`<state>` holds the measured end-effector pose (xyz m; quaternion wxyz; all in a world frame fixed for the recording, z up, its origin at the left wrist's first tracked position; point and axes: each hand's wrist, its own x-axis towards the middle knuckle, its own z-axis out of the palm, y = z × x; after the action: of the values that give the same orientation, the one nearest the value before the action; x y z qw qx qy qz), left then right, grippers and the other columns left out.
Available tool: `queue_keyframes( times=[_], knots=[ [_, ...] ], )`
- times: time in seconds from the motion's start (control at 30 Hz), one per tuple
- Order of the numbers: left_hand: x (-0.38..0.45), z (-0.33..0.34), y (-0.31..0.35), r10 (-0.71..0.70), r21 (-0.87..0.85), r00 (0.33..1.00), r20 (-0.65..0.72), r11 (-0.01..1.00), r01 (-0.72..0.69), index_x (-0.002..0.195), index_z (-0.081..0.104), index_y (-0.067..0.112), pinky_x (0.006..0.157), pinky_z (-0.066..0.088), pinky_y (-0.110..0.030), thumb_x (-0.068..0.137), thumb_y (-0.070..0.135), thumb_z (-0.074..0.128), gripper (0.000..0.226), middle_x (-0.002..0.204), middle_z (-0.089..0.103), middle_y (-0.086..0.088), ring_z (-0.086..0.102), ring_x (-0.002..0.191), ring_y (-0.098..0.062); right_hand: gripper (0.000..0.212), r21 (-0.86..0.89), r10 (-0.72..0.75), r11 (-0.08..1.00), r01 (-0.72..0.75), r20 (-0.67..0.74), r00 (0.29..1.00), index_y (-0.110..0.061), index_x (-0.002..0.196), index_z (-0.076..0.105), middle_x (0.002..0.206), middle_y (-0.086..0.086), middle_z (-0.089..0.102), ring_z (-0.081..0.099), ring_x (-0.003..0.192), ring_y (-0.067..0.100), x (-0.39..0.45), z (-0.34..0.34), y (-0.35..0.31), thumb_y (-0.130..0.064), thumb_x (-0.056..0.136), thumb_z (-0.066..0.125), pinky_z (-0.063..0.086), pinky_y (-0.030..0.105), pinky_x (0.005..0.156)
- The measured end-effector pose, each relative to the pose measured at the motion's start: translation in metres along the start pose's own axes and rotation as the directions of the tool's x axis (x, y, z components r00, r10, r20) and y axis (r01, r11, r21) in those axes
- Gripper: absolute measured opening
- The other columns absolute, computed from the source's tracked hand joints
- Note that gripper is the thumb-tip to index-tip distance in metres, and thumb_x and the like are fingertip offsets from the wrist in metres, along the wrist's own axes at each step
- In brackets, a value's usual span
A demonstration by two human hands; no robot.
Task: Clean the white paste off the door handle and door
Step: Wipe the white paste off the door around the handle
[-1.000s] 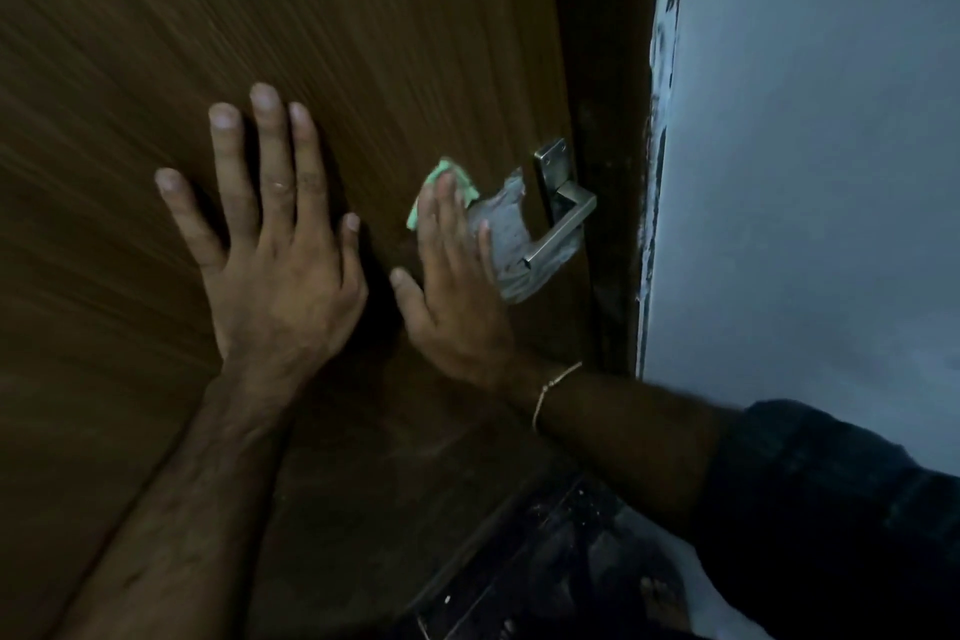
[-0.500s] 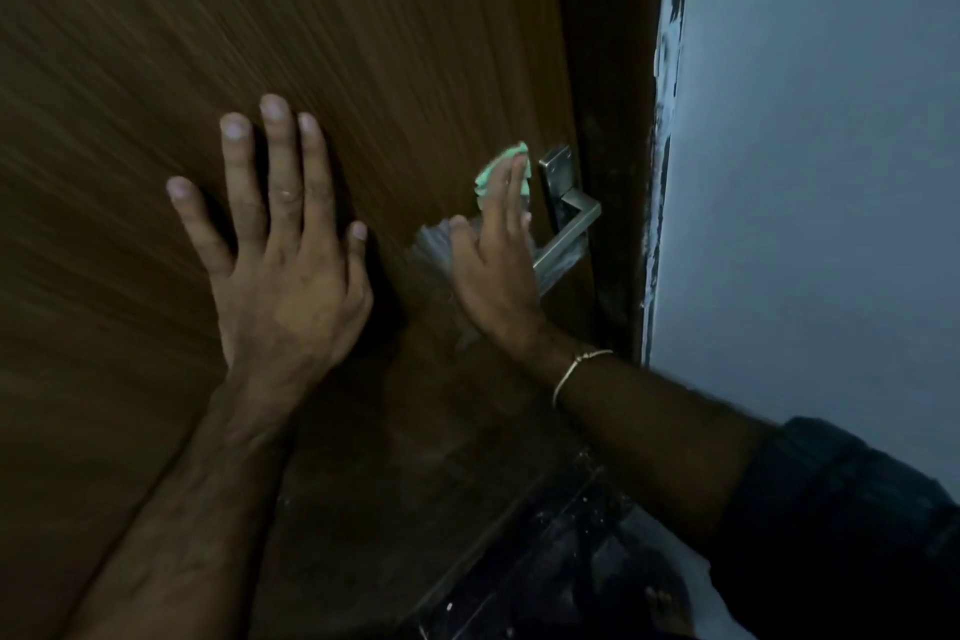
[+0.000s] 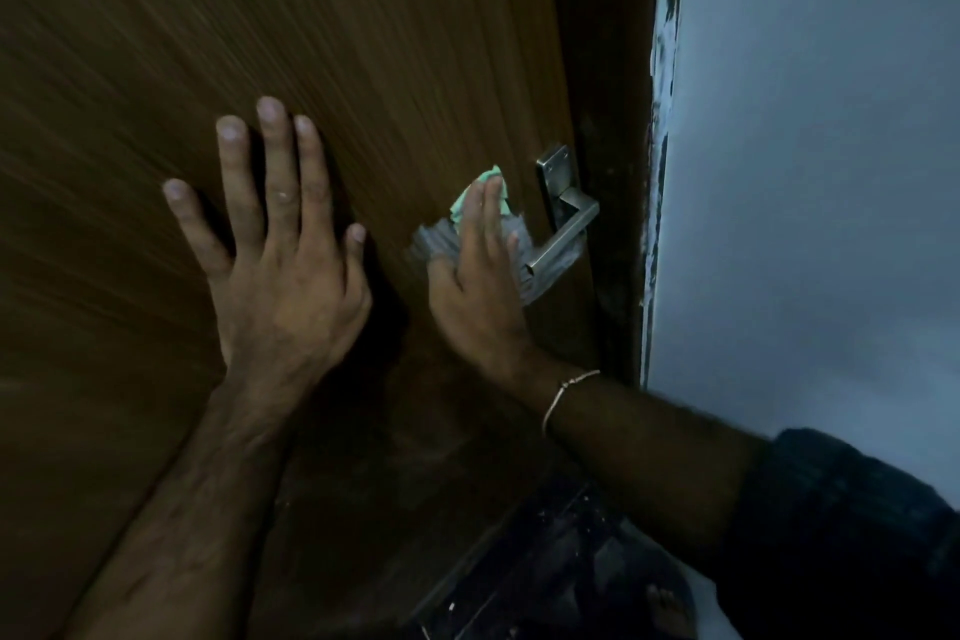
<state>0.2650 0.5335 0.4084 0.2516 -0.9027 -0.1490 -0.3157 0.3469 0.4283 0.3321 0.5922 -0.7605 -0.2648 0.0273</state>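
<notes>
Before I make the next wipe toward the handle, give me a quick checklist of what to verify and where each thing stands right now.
1. Left hand flat on the door, bracing it: ok.
2. Cloth under the straight fingers of the right hand: ok.
3. Cloth in contact with the door beside the door handle: ok.
4. White paste cleared from the door: not ok, grey smear visible by the hand.
5. Handle lever clean: cannot tell, too dim.
6. Path from cloth to handle clear: ok.
</notes>
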Motion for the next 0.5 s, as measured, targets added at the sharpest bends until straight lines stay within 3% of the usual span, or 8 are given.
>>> queue_keyframes(
  times=[0.07, 0.17, 0.23, 0.3, 0.37, 0.43, 0.5],
  knots=[
    [0.001, 0.001, 0.0, 0.009, 0.007, 1.0, 0.005, 1.0, -0.009, 0.161, -0.005, 0.012, 0.116, -0.007, -0.062, 0.101, 0.04, 0.037, 0.079, 0.169, -0.006, -0.01, -0.004, 0.155, -0.033, 0.085, -0.005, -0.07, 0.998, 0.07, -0.026, 0.997, -0.006, 0.156, -0.001, 0.165, 0.008, -0.01, -0.01, 0.153, 0.016, -0.006, 0.009, -0.007, -0.021, 0.087, 0.044, -0.001, 0.049, 0.124],
    [-0.002, 0.001, 0.0, 0.008, 0.006, 1.0, 0.004, 1.0, -0.008, 0.161, -0.006, 0.013, 0.116, -0.007, -0.061, 0.1, 0.037, 0.039, 0.08, 0.169, -0.006, -0.01, -0.005, 0.155, -0.033, 0.096, -0.121, -0.246, 0.96, 0.253, 0.065, 0.967, -0.008, 0.157, 0.0, 0.166, 0.007, -0.01, -0.012, 0.152, 0.017, -0.021, 0.022, 0.004, -0.017, 0.073, 0.047, 0.004, 0.055, 0.123],
    [-0.002, 0.001, -0.002, 0.013, 0.022, 1.0, 0.001, 1.0, -0.013, 0.161, -0.006, 0.013, 0.117, -0.006, -0.062, 0.1, 0.035, 0.041, 0.08, 0.169, -0.006, -0.009, -0.005, 0.155, -0.032, 0.1, -0.155, -0.197, 0.967, 0.202, 0.051, 0.979, -0.012, 0.157, -0.003, 0.166, 0.003, -0.012, -0.014, 0.152, 0.015, -0.017, 0.024, 0.011, -0.013, 0.072, 0.051, 0.005, 0.059, 0.121],
    [0.0, 0.002, -0.003, 0.025, 0.039, 1.0, 0.007, 0.999, -0.025, 0.161, -0.006, 0.013, 0.117, -0.004, -0.063, 0.1, 0.034, 0.042, 0.081, 0.169, -0.007, -0.008, -0.004, 0.156, -0.032, 0.101, -0.068, -0.112, 0.992, 0.109, -0.049, 0.992, -0.01, 0.157, -0.004, 0.165, 0.004, -0.015, -0.014, 0.152, 0.017, -0.013, 0.029, 0.003, -0.016, 0.071, 0.049, 0.0, 0.056, 0.122],
    [-0.002, 0.001, -0.001, 0.017, 0.027, 1.0, 0.009, 1.0, -0.017, 0.161, -0.005, 0.013, 0.117, -0.003, -0.064, 0.099, 0.033, 0.044, 0.081, 0.169, -0.007, -0.007, -0.005, 0.156, -0.031, 0.102, -0.137, -0.188, 0.974, 0.179, -0.054, 0.981, -0.008, 0.157, -0.001, 0.165, 0.006, -0.012, -0.011, 0.153, 0.019, -0.021, 0.037, 0.004, -0.017, 0.069, 0.049, 0.003, 0.051, 0.123],
    [-0.006, 0.001, 0.0, 0.011, 0.029, 1.0, 0.005, 1.0, -0.011, 0.161, -0.005, 0.012, 0.118, -0.003, -0.063, 0.1, 0.031, 0.044, 0.081, 0.169, -0.007, -0.007, -0.01, 0.155, -0.027, 0.106, -0.262, -0.249, 0.933, 0.247, 0.028, 0.968, -0.013, 0.157, -0.001, 0.166, 0.003, -0.01, -0.011, 0.152, 0.015, -0.029, 0.038, 0.014, -0.011, 0.069, 0.058, 0.004, 0.049, 0.123],
    [-0.004, 0.001, -0.001, 0.014, 0.048, 1.0, -0.001, 0.999, -0.014, 0.161, -0.004, 0.013, 0.118, -0.003, -0.062, 0.1, 0.03, 0.045, 0.081, 0.169, -0.006, -0.007, -0.011, 0.155, -0.026, 0.107, -0.222, -0.171, 0.961, 0.165, -0.008, 0.985, -0.014, 0.157, -0.003, 0.166, 0.001, -0.012, -0.013, 0.152, 0.014, -0.028, 0.035, 0.01, -0.009, 0.069, 0.059, 0.001, 0.049, 0.122]
  ],
)
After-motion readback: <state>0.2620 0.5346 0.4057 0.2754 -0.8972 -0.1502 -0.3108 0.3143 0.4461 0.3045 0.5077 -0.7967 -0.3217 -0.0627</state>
